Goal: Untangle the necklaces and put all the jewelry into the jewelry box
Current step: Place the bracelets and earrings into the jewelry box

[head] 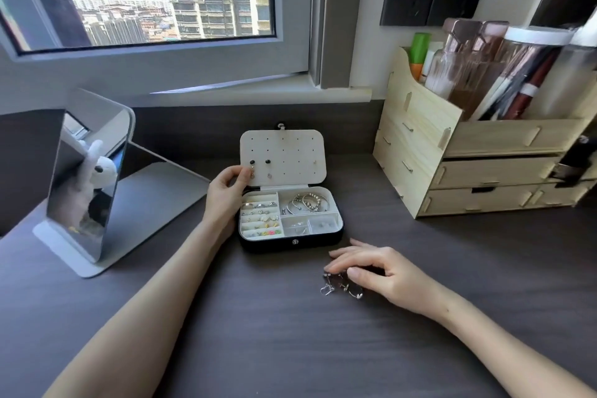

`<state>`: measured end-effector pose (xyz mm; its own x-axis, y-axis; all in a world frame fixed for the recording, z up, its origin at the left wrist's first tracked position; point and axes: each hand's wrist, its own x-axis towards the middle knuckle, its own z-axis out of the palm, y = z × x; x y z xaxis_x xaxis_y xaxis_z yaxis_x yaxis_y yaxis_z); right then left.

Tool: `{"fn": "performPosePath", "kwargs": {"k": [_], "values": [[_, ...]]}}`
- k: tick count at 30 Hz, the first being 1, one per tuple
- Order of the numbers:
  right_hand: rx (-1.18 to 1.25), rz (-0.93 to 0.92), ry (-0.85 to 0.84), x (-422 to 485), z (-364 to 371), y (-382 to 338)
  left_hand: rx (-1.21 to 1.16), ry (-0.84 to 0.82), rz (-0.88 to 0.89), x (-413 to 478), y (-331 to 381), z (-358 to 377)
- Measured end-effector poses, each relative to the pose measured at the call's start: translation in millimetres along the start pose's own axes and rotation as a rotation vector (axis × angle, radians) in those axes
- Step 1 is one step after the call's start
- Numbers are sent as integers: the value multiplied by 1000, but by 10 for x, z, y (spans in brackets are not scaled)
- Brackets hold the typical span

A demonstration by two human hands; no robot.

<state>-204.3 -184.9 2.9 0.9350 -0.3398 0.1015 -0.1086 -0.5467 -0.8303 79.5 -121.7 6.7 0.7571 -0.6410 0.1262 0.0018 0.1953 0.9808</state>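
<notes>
Pinches the white holed lid (284,152) of the black jewelry box (290,244) with fingers of the left hand (226,187). Rests loosely bent fingers of the right hand (378,271) on small silver jewelry (339,289) under the fingertips; cannot tell if gripped. Could slip, snag or scatter if grabbed loosely.

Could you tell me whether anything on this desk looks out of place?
Yes: a few small silver pieces lie loose on the desk in front of the open box, by the right hand. Other jewelry sits inside it.
</notes>
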Motion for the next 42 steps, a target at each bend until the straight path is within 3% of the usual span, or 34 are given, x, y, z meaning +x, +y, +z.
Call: {"fn": "performPosePath", "kwargs": {"k": [5, 10, 19, 28, 34, 42], "values": [[68, -23, -65, -210, -38, -74, 17, -16, -25, -289, 93, -252], [182, 6, 6, -281, -3, -161, 16, 0, -37, -543, 165, -424], [-5, -10, -40, -274, 176, -239, 12, 54, -56, -790, 240, -640], [5, 44, 162, -253, 81, -340, 61, 39, -53, -1222, 282, -632], [-98, -73, 373, 99, 278, -764, 74, 25, -61, -1387, 277, -609], [-399, -178, 375, 753, 852, -1023, 115, -41, -15, -1424, 337, -595]]}}
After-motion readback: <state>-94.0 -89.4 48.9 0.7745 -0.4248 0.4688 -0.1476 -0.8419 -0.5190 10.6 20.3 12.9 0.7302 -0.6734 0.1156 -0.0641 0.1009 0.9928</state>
